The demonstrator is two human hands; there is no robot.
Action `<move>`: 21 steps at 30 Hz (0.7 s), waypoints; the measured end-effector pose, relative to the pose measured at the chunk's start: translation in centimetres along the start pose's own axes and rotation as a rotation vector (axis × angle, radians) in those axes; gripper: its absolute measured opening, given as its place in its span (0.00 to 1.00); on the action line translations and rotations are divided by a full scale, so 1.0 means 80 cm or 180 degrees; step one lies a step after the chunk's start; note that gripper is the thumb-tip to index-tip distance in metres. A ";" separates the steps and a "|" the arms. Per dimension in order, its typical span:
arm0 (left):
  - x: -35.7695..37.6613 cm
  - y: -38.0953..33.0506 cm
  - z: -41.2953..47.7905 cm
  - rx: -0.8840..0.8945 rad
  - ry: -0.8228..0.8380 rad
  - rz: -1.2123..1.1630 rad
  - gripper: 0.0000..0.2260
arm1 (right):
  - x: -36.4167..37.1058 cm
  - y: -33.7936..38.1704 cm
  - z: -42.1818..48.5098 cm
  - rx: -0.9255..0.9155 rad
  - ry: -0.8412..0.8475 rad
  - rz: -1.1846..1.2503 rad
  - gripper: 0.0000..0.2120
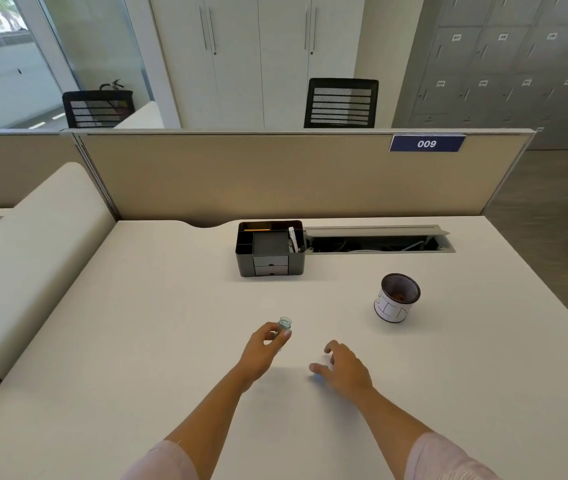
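The left hand (pixel 263 348) pinched a small clear bottle (pixel 284 323) near its open mouth, low over the table (pixel 171 341). The right hand (pixel 345 370) hovered beside it, fingers loose and holding nothing. So slight a pinch could let the slick bottle slip, tip and roll away.

A dark desk organizer (pixel 270 249) with small drawers stands at the back of the white tabletop (pixel 137 341), just beside an open cable tray (pixel 379 242). A black mesh cup (pixel 397 299) wrapped in white paper stands nearer, off to the right. Behind the beige partition (pixel 275 174) with its blue "009" sign (pixel 426 143) are two black mesh chairs (pixel 341 103), white cabinets (pixel 258 46) and grey lockers (pixel 500 64).
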State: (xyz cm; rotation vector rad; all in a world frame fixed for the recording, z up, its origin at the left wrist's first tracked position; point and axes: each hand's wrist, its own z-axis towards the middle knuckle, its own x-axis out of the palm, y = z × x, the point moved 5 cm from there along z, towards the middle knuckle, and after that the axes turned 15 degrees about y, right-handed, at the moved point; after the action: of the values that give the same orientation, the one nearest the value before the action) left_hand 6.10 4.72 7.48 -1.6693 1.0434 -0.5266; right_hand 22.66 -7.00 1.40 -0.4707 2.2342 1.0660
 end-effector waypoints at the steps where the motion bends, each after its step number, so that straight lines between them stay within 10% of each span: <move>1: 0.001 -0.002 0.002 0.0006 0.0005 0.0007 0.11 | -0.004 0.001 0.000 -0.0014 -0.0048 -0.0051 0.24; 15: 0.047 -0.036 0.043 0.0170 0.0308 0.0024 0.11 | -0.030 -0.027 -0.006 0.0018 -0.0056 0.0565 0.13; 21: 0.065 -0.054 0.059 0.0343 0.0446 0.0036 0.11 | -0.047 -0.005 -0.015 0.0225 0.0247 0.1999 0.17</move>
State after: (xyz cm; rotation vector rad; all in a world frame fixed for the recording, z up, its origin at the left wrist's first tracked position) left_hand 14.08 3.23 9.04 -1.5483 1.1052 -0.6887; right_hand 25.26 -7.97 4.22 0.2512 2.5488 1.2735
